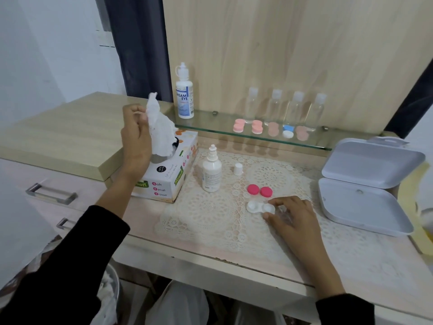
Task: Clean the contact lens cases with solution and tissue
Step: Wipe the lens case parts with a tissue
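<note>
Pulling a tissue free while pinning down the open case.

The left hand (136, 139) is pinching a crumpled tissue (161, 130) in curled fingers, lifting it over the tissue box (168, 184) just under that grip; a straight upward pull is probably safest against tearing. The right hand (293, 216) is nipping the white case (259, 207) on the mat between thumb and forefinger by one cup, the other cup jutting out leftward from the pinch. Two pink caps (253, 189) are lying just beyond the fingertips. Gripping only the rim would be leaving both cups clear for wiping.
</note>
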A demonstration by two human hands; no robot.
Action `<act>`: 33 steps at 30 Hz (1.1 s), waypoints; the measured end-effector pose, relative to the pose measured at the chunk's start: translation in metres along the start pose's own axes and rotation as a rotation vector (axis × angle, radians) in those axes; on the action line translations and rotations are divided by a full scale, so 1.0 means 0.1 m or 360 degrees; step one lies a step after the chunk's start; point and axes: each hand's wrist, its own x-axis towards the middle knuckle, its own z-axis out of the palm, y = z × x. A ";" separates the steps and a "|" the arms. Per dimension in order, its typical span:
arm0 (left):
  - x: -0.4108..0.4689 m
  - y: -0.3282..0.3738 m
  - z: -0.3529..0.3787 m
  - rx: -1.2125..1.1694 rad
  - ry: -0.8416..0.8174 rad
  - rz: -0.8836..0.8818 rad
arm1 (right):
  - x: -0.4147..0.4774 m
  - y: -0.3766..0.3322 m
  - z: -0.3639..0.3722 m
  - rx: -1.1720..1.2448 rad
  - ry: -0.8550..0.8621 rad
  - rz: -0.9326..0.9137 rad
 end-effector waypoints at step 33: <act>-1.46 0.56 0.88 0.0094 -0.1343 0.0352 | 0.00 -0.03 0.00 0.0020 0.0019 0.0054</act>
